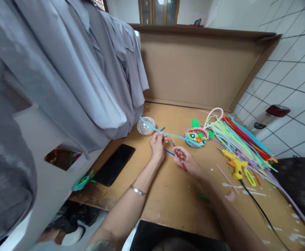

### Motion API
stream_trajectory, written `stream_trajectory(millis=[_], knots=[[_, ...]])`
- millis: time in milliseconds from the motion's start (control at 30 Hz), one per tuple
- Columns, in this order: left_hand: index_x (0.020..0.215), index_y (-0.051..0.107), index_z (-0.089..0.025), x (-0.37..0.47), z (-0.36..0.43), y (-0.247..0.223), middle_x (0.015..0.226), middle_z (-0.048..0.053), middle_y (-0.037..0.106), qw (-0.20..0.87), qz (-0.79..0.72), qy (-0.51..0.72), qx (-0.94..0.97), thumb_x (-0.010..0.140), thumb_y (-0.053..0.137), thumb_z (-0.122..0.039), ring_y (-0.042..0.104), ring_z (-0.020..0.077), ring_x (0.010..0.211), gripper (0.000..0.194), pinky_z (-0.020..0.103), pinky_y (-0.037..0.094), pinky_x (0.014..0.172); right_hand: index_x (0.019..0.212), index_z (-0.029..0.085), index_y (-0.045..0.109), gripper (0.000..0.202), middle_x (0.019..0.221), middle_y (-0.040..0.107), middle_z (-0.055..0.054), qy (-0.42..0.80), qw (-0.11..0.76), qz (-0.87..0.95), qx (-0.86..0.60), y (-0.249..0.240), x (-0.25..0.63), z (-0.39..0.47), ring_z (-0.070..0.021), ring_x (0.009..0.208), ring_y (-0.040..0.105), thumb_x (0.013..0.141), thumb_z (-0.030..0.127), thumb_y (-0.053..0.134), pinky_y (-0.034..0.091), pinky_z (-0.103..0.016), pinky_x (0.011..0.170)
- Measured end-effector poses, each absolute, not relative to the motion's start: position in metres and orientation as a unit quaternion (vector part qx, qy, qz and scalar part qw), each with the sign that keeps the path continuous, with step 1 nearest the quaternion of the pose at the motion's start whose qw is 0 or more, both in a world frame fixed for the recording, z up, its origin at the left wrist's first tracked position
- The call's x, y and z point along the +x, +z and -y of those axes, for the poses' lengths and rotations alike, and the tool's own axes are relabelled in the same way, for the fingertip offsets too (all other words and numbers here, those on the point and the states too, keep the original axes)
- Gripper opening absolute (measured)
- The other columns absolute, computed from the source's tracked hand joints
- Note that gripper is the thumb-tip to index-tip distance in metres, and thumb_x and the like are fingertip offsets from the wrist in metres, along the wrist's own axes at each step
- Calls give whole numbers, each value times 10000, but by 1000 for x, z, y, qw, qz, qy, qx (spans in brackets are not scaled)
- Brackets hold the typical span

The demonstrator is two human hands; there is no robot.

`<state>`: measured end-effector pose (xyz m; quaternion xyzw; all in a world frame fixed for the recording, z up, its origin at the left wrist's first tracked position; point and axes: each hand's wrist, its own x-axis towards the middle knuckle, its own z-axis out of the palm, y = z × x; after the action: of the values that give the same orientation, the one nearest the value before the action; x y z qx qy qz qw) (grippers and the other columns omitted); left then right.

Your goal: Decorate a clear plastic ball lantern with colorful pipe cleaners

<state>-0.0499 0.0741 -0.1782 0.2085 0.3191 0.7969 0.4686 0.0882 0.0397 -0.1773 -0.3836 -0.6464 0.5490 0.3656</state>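
Observation:
My left hand is closed in a pinch on a light blue pipe cleaner, which stretches out to both sides. A dark blue pipe cleaner lies beside that hand, its far end showing past the fingers; whether I grip it too is hard to tell. My right hand is wrapped round red-handled scissors, their tips pointing up towards my left hand. Just beyond sits a clear plastic ball. To the right is a pipe-cleaner face ornament with green ears and a pale loop.
A pile of coloured pipe cleaners lies on the right, near a yellow glue gun with a black cord. A black phone rests at the left. A cardboard panel stands at the back; grey shirts hang on the left.

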Motion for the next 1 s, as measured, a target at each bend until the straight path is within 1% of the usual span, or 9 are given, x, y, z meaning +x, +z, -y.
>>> stream_trajectory(millis=[200, 433, 500, 600, 667, 767, 867, 933, 1000], knots=[[681, 534, -163, -43, -65, -171, 591, -38, 575, 488, -314, 781, 231, 670, 778, -370, 491, 42, 489, 320, 160, 373, 472, 984, 216, 571, 423, 744, 519, 37, 508, 375, 650, -423, -188, 87, -34, -123, 676, 499, 697, 495, 707, 421, -263, 656], [659, 508, -168, -34, -59, -171, 560, -55, 521, 491, -340, 753, 274, 693, 746, -400, 429, 34, 458, 334, 159, 335, 450, 958, 210, 563, 464, 760, 544, 27, 523, 403, 631, -409, -181, 86, -29, -115, 658, 513, 680, 546, 721, 431, -255, 642], [684, 521, -170, -39, -61, -168, 583, -43, 557, 485, -348, 755, 272, 690, 735, -403, 455, 40, 476, 317, 160, 358, 465, 962, 205, 573, 495, 716, 542, 32, 560, 376, 636, -375, -179, 90, -29, -101, 594, 492, 686, 590, 716, 406, -243, 585], [720, 521, -171, -51, -65, -165, 688, 1, 644, 494, -364, 747, 257, 666, 731, -412, 524, 60, 526, 324, 181, 416, 503, 998, 189, 593, 584, 664, 552, 19, 657, 299, 638, -267, -173, 101, -26, -102, 516, 479, 703, 689, 661, 364, -247, 526], [711, 512, -172, -58, -68, -164, 658, -6, 631, 521, -373, 720, 265, 647, 732, -414, 505, 60, 490, 332, 194, 416, 489, 1002, 184, 607, 637, 652, 560, 5, 700, 275, 627, -204, -165, 109, -24, -115, 507, 484, 678, 731, 653, 359, -261, 526], [682, 516, -171, -63, -68, -164, 569, -43, 550, 554, -368, 683, 301, 635, 736, -392, 434, 43, 434, 316, 187, 364, 449, 1006, 196, 622, 633, 604, 530, 12, 696, 338, 598, -208, -150, 121, -20, -124, 495, 454, 689, 744, 619, 358, -283, 542], [673, 540, -164, -61, -65, -164, 548, -51, 512, 560, -355, 673, 327, 634, 744, -362, 432, 40, 444, 287, 179, 344, 447, 967, 205, 623, 595, 586, 503, 18, 678, 396, 572, -238, -137, 130, -21, -126, 478, 433, 712, 741, 585, 349, -287, 519], [669, 552, -160, -59, -63, -163, 547, -50, 509, 561, -347, 671, 340, 628, 755, -357, 438, 40, 449, 286, 177, 349, 455, 947, 204, 617, 559, 598, 507, 20, 644, 415, 580, -275, -135, 131, -24, -121, 483, 435, 722, 716, 601, 336, -274, 504], [667, 560, -156, -56, -61, -162, 550, -46, 520, 570, -337, 662, 350, 611, 770, -371, 438, 41, 449, 305, 181, 352, 455, 938, 196, 611, 518, 592, 504, 34, 592, 406, 606, -342, -137, 128, -27, -108, 486, 428, 716, 662, 659, 319, -252, 492]])
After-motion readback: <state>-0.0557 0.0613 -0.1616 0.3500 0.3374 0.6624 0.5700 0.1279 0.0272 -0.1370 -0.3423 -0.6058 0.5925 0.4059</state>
